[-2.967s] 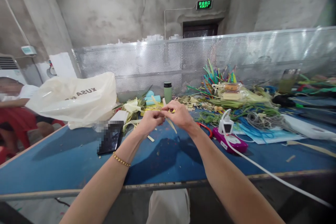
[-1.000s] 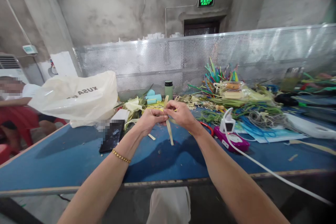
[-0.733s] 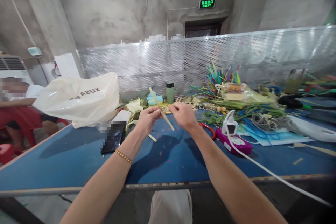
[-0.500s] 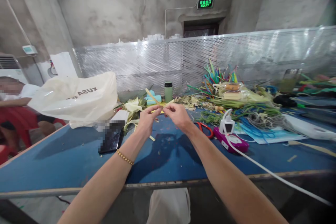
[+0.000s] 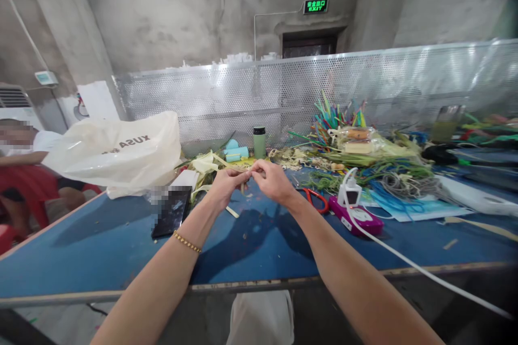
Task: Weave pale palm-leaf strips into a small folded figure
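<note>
Over the middle of the blue table (image 5: pixel 259 259), my left hand (image 5: pixel 225 185) and my right hand (image 5: pixel 273 180) meet at their fingertips. Both are closed in a pinch on a thin, pale leaf strip (image 5: pixel 242 187). A short piece of it shows below the left fingers; the rest is mostly hidden by the hands. Another pale strip (image 5: pixel 232 212) lies on the table just under my left hand. Beyond the hands stands a green bottle with a black lid (image 5: pixel 259 143). Red-handled scissors (image 5: pixel 318 201) lie near my right wrist.
At left are a large plastic bag (image 5: pixel 117 151), a dark phone or tablet (image 5: pixel 173 213) and dried leaves (image 5: pixel 204 164). At right, a purple power strip (image 5: pixel 356 219) carries a charger and white cable; bundled cords (image 5: pixel 408 180) lie beyond. A person (image 5: pixel 38 143) sits far left.
The strip's long end, which pointed up and left above my fingers, no longer shows there; a short piece now hangs below. My fingertips have come together, and my left hand shifted slightly.
</note>
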{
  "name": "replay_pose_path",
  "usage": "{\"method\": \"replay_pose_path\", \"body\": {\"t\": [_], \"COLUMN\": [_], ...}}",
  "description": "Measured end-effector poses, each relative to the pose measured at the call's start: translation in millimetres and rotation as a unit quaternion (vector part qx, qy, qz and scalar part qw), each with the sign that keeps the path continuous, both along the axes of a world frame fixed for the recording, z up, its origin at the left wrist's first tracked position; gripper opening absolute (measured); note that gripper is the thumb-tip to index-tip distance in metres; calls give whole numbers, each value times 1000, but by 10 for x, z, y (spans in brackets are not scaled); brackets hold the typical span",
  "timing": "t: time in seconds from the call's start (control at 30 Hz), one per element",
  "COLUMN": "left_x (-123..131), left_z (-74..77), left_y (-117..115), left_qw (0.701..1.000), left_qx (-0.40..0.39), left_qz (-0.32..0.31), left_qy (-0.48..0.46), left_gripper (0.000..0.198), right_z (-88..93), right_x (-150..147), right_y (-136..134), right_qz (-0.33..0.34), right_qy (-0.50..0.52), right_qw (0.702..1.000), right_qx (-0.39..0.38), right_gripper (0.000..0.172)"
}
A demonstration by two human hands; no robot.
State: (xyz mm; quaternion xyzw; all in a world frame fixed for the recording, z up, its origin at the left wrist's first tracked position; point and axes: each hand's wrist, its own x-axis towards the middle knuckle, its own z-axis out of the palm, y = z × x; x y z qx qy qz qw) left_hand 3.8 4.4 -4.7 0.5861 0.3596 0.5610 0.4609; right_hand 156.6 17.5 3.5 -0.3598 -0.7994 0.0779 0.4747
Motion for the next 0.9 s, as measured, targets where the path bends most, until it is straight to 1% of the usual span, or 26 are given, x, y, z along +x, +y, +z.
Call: {"method": "replay_pose_path", "body": {"t": [0.1, 0.17, 0.23, 0.4, 0.5, 0.67, 0.9], "left_x": [4, 20, 44, 111, 129, 117, 119], "left_z": [-18, -33, -39, -3, 15, 11, 39], "left_y": [10, 13, 6, -48, -64, -44, -75], "left_qw": [1000, 999, 999, 997, 996, 996, 996], "left_qx": [2, 19, 41, 61, 69, 72, 73], "left_qz": [13, 18, 20, 41, 59, 52, 37], "left_qy": [-6, -24, -30, -19, -5, -12, -25], "left_gripper": [28, 29, 27, 18, 21, 25, 23], "right_z": [-26, -34, -26, 39, 64, 72, 70], "right_x": [-19, -22, -14, 19, 20, 15, 22], "right_y": [11, 27, 37, 5, -20, -36, -31], "right_qz": [-54, -87, -96, -47, -20, 0, 19], "right_qy": [-19, -30, -32, -5, 13, 32, 39], "right_qw": [998, 996, 995, 999, 999, 999, 998], "right_qx": [7, 12, 7, -26, -26, -28, -35], "right_gripper": [8, 9, 11, 11, 12, 14, 17]}}
